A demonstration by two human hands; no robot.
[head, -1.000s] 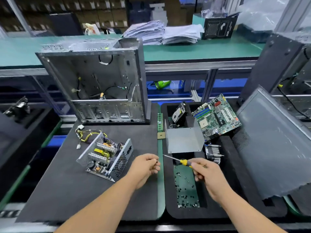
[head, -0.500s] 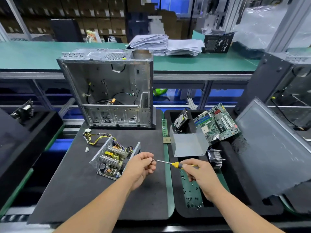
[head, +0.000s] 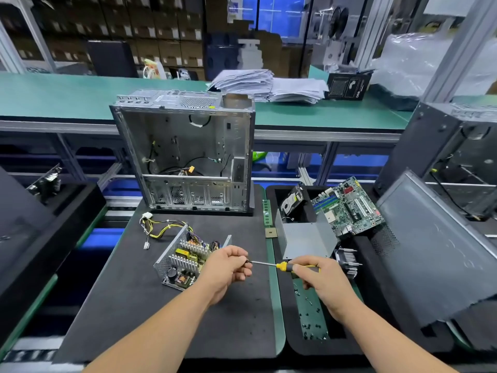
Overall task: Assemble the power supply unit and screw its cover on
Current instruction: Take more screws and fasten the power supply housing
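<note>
The open power supply unit (head: 183,261) lies on the dark mat, circuit board and heat sinks exposed, yellow and black cables trailing to its upper left. Its bent grey metal cover (head: 306,239) sits apart in the right foam tray. My right hand (head: 320,278) grips a yellow-handled screwdriver (head: 282,265), held level and pointing left. My left hand (head: 228,267) pinches a small dark screw at the screwdriver's tip, just right of the unit.
An empty computer case (head: 185,154) stands upright behind the mat. The foam tray (head: 285,313) holds a motherboard (head: 347,208), a hard drive (head: 291,200), a heat sink (head: 347,261) and several loose screws (head: 312,316). A grey side panel (head: 441,246) leans at the right.
My hands came together: the screwdriver tip now meets the fingers of my left hand. The view shifted so the power supply and case sit further right and lower in frame.
</note>
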